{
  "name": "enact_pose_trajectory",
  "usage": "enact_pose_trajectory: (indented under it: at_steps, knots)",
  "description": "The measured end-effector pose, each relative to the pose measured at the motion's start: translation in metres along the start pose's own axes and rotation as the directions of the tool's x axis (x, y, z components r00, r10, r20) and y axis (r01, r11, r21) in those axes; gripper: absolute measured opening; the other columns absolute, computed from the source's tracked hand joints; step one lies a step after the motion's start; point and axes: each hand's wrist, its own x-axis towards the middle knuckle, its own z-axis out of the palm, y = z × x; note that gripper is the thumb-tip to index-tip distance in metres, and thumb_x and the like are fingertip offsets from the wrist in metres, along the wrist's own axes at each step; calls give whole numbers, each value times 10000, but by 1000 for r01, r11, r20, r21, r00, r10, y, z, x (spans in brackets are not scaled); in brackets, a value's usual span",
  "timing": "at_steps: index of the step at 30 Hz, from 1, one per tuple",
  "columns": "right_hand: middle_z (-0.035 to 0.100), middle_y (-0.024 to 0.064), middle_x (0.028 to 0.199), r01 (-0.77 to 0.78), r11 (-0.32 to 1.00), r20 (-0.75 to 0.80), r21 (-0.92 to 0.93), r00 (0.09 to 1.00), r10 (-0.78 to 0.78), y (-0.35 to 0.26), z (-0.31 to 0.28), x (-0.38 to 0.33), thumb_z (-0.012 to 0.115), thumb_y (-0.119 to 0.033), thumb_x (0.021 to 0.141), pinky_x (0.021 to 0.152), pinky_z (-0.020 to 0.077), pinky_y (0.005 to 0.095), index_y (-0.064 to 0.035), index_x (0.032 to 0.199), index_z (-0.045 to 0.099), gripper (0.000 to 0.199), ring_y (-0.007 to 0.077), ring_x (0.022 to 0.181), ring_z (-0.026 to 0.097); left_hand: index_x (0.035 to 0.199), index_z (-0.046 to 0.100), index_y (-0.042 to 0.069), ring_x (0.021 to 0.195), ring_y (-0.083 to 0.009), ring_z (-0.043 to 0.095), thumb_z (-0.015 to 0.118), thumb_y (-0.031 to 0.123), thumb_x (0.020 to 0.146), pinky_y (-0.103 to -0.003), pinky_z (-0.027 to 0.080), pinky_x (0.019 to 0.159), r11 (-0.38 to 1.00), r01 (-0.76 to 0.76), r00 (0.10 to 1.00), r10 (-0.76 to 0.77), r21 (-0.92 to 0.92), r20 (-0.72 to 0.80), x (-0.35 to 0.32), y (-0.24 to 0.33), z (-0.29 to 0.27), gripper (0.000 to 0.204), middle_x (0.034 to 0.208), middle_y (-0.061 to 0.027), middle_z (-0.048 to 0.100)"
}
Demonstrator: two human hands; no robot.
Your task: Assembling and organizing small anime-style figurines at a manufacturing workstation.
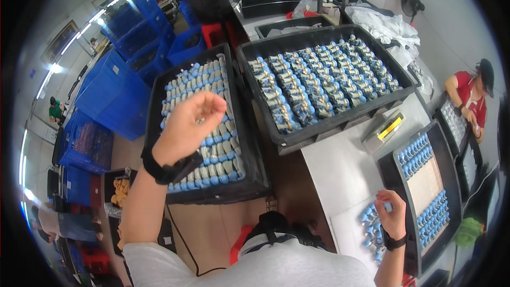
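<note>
Loosely curled, the left hand (194, 122) hovers over a black tray (248, 149) of blue-and-grey pieces (215, 171), any hold impossible to tell; the right hand (392, 217), half-bent and equally unclear, has loose blue pieces (370, 228) at its left, a shallow tray (450, 178) at its right

Bright indoor light from glaring ceiling tubes (97, 16) at left, fisheye-bent edges, black corners.

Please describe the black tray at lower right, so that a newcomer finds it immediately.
Start at the white table and follow it rightward, past the yellow-marked object. Just right of the loose blue pieces is the black tray. Unlike the big packed tray, it shows a bare area between two groups of blue-topped pieces.
</note>
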Motion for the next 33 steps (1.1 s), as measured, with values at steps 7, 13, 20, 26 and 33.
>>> enact_pose_trajectory:
  at_steps: [7, 13, 20, 26, 33]
  knots:
    - [631, 97, 797, 45, 998, 69, -42, 997, -42, -23, 49, 47, 656, -5, 697, 656, 464, 272, -12, 897, 607, 206, 191, 720, 609, 985, 508, 18, 886, -103, 531, 532, -39, 807, -233, 424, 812, 955, 96, 989, -61, -281, 133, 32, -48, -20, 188, 932, -28, 552]
    - [627, 74, 776, -12, 999, 32, 44, 999, 11, -30, 37, 100, 641, -7, 731, 666, 457, 239, 14, 899, 605, 174, 127, 720, 593, 1111, 468, 6, 892, -147, 560, 540, -18, 814, -269, 456, 815, 878, 273, 939, -154, -393, 309, 60, -61, -12, 307, 985, -77, 561]
    - [596, 78, 908, -7, 996, -23, 87, 1000, 9, 0, -28, 206, 534, -42, 841, 715, 454, 241, 6, 1118, 518, 281, 125, 824, 564, 1295, 315, -4, 1057, -215, 514, 578, 173, 839, -363, 431, 895, 746, 510, 849, -359, -427, 387, 82, -85, 25, 555, 1154, -130, 497]
    - [529, 149, 1075, 15, 941, 170, -339, 984, 46, 232, -141, 382, 561, -117, 849, 837, 425, 293, 77, 1184, 433, 407, 212, 978, 523, 1084, 438, -111, 807, -267, 559, 674, 237, 643, -375, 477, 611, 758, 590, 807, -564, -277, 175, 124, -92, 89, 609, 979, -187, 542]
    - [498, 208, 1156, -82, 753, 376, -653, 828, 416, 255, -139, 489, 369, -194, 921, 903, 359, 415, -34, 1287, 375, 400, 348, 1071, 465, 905, 538, -144, 705, -212, 573, 656, 102, 659, -328, 450, 625, 614, 593, 738, -673, -521, 47, 137, -109, 100, 366, 815, -161, 592]
